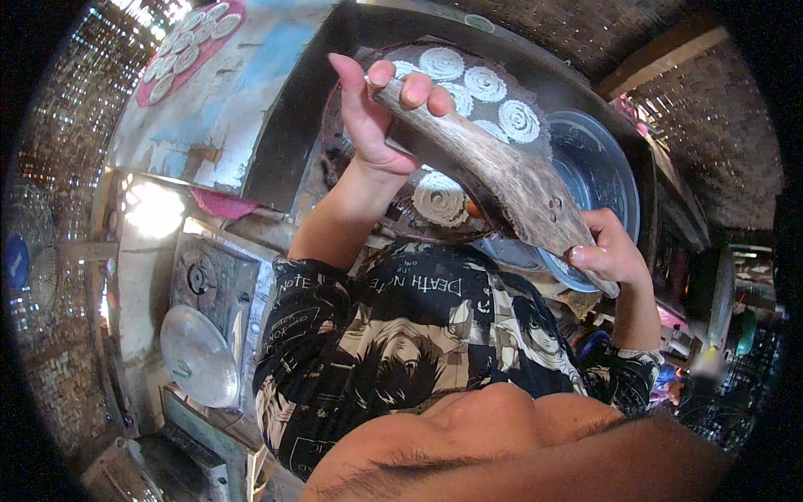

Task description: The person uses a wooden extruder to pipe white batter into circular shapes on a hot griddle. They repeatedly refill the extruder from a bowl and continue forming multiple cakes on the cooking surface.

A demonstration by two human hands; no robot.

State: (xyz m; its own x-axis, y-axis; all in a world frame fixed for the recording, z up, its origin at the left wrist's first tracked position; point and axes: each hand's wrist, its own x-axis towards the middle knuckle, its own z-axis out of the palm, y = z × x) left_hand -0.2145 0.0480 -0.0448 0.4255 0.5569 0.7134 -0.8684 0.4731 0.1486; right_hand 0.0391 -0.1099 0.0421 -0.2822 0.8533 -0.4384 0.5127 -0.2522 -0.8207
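Note:
A long weathered grey piece of wood (510, 171) lies slantwise across my body, its far end up to the left and its near end down to the right. My left hand (389, 117) is wrapped over the far end, fingertips on top and thumb sticking up. At the near end my right hand (611, 248) grips the wood, thumb on its upper face. Beyond and below it, several white spiral coils (519, 121) lie on a dark round tray (548, 138). One more coil (441, 199) sits nearer, beside my left wrist. The wood's underside is mostly hidden.
A blue-grey basin (619, 167) stands right of the tray. At the far left, more coils lie on a pink round tray (153, 92) atop a worn, painted surface (226, 125). Left of me are a stove (209, 272) and a round metal lid (199, 356). Woven walls surround the space.

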